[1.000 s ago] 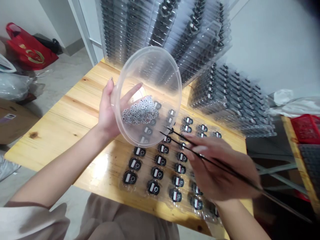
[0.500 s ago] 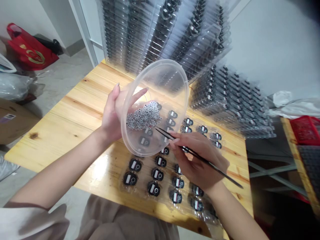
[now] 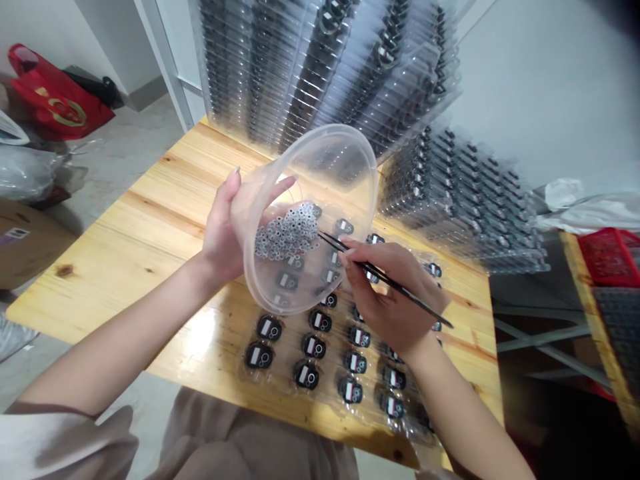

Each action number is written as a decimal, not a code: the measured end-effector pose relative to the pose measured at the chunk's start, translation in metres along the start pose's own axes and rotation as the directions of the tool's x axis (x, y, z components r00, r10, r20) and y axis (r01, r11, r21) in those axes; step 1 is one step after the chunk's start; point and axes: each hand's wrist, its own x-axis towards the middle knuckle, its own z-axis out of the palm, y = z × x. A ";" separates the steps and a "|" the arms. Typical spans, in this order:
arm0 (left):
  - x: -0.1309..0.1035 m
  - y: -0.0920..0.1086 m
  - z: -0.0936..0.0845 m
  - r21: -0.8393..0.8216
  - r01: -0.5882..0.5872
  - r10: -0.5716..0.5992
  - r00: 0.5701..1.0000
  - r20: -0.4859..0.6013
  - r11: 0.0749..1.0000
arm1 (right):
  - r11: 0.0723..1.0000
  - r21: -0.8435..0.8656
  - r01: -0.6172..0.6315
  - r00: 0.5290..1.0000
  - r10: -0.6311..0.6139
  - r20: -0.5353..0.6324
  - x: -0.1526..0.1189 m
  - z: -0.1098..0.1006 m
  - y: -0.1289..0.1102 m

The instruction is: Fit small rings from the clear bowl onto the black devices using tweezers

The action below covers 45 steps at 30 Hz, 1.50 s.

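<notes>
My left hand [image 3: 223, 230] grips a clear plastic tub [image 3: 345, 143] from its far left side, keeping it tilted with the mouth toward me. Many small grey ring-like pieces [image 3: 287, 233] lie heaped inside the tub. Between the fingers of my right hand [image 3: 395, 287] is a pair of black tweezers [image 3: 400, 288], its tips inside the tub's mouth at the right edge of the heap. Whether the tips hold a piece is too small to tell. Below the tub lies a clear blister tray [image 3: 285, 387] with rows of small black parts [image 3: 307, 375], each bearing a white patch and rings.
Tall stacks of filled clear trays [image 3: 320, 80] stand at the table's back edge, with a lower stack [image 3: 465, 200] to the right. The wooden table [image 3: 100, 267] ends near my lap. A red bag [image 3: 63, 100] sits on the floor at left; a red basket [image 3: 610, 257] is at right.
My right hand has moved up and slightly left, bringing the tweezer tips up to the right edge of the heap. The left hand and tub are nearly still.
</notes>
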 end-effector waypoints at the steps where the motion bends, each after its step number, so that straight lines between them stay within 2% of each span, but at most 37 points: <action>1: 0.001 -0.001 -0.002 -0.004 0.005 -0.005 1.000 0.021 1.000 | 1.000 0.003 0.005 1.000 -0.005 0.002 0.001 0.000 0.000; 6: 0.002 -0.007 -0.011 -0.007 -0.034 0.034 0.995 0.094 0.999 | 1.000 0.003 0.004 1.000 -0.004 0.008 0.002 0.001 0.000; 10: 0.003 -0.006 -0.010 0.007 -0.037 0.036 0.996 0.086 0.999 | 0.992 0.110 -0.070 0.995 0.077 -0.059 0.000 0.000 -0.002; 14: 0.005 0.000 -0.007 0.007 -0.045 0.045 0.999 -0.001 0.999 | 0.959 0.264 -0.106 0.964 0.164 -0.208 -0.003 -0.012 -0.008; 16: 0.006 0.005 -0.005 -0.006 -0.054 0.054 0.997 -0.058 0.999 | 0.937 0.320 -0.139 0.951 0.216 -0.220 -0.007 -0.021 -0.012; 18: 0.005 0.009 -0.005 -0.017 -0.044 0.043 0.995 -0.090 0.999 | 0.907 0.381 -0.176 0.958 0.247 -0.147 -0.013 -0.029 -0.015; 20: 0.005 0.013 -0.006 -0.019 -0.031 0.029 0.994 -0.105 0.999 | 0.870 0.434 -0.233 0.967 0.255 0.009 -0.021 -0.033 -0.017; 23: 0.004 0.017 -0.008 -0.011 -0.042 0.040 0.994 -0.097 0.999 | 0.834 0.418 -0.360 0.929 0.282 0.238 -0.030 -0.028 -0.018; 25: 0.004 0.018 -0.009 -0.011 -0.055 0.054 0.994 -0.093 0.998 | 0.843 0.362 -0.398 0.906 0.300 0.298 -0.035 -0.019 -0.019; 31: 0.005 0.017 -0.008 0.003 -0.050 0.050 0.992 -0.114 0.999 | 0.890 0.265 -0.370 0.898 0.270 0.347 -0.039 0.000 -0.022; 41: 0.002 0.016 -0.006 -0.024 -0.019 0.017 0.997 -0.070 1.000 | 0.897 0.272 -0.350 0.900 0.242 0.362 -0.041 0.003 -0.022; 45: 0.002 0.017 -0.004 -0.010 -0.024 0.023 0.996 -0.090 1.000 | 0.896 0.265 -0.355 0.896 0.245 0.371 -0.042 0.004 -0.022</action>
